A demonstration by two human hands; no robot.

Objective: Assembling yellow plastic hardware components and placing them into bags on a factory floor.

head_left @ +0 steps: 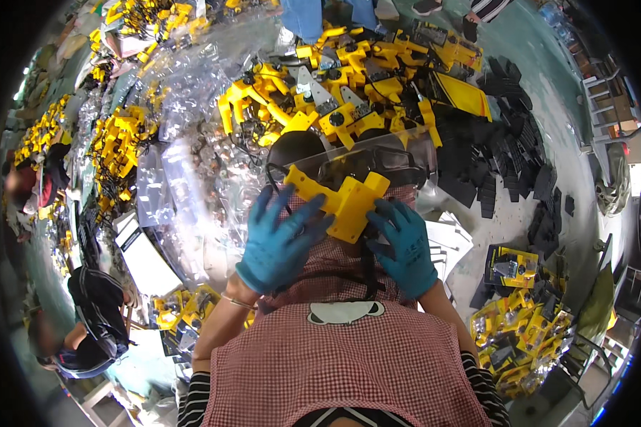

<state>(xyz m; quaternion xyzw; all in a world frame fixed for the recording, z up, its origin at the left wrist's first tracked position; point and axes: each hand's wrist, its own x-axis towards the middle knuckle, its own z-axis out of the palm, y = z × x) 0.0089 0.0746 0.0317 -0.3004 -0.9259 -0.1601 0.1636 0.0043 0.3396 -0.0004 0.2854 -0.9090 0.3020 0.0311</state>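
Note:
Above my lap is a yellow plastic tool body (pixel 357 206) with a long arm toward the upper left and a squarish block at its right. My left hand (pixel 281 238), in a blue glove, has its fingers on the tool's left part; they look slightly blurred. With its thumb and fingers my right hand (pixel 406 245), also gloved in blue, grips the block's right edge. A black cord loops beside the tool's left end. Just beyond it a clear plastic sheet or shell (pixel 417 153) lies across my knees, partly hidden by the tool.
Ahead is a heap of yellow tools (pixel 342 117) with black cords. Flat black pieces (pixel 509 153) spread at the right, near white cards (pixel 449 242). Packaged yellow tools (pixel 523 331) pile at lower right. Clear plastic packaging (pixel 167 185) covers the left; another person (pixel 96 320) sits beyond.

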